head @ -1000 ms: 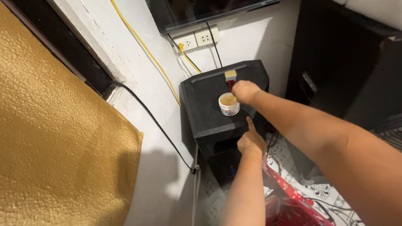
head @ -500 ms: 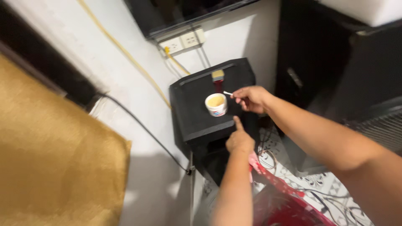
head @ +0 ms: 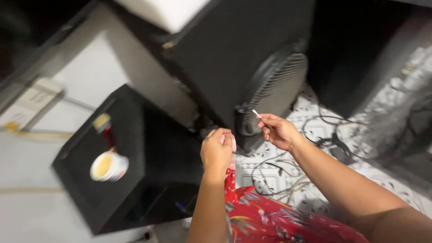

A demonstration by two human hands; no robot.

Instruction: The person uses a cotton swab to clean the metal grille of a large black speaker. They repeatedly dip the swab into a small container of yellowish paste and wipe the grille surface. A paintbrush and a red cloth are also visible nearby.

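My right hand pinches a small thin white stick in its fingertips, raised in front of a big black speaker. My left hand is closed on the edge of a red patterned cloth, just left of the right hand. A small white tub of tan paste stands on a low black box to the left. A red-handled paintbrush lies beside the tub. The view is blurred.
The speaker's round grille faces my right hand. Tangled black cables lie on the patterned tile floor. A white wall with a power socket strip and a yellow cable is at the left.
The view swung right toward the big speaker. My right hand lifted the white stick away from the tub. My left hand stopped pointing at the box and closed on the red cloth.
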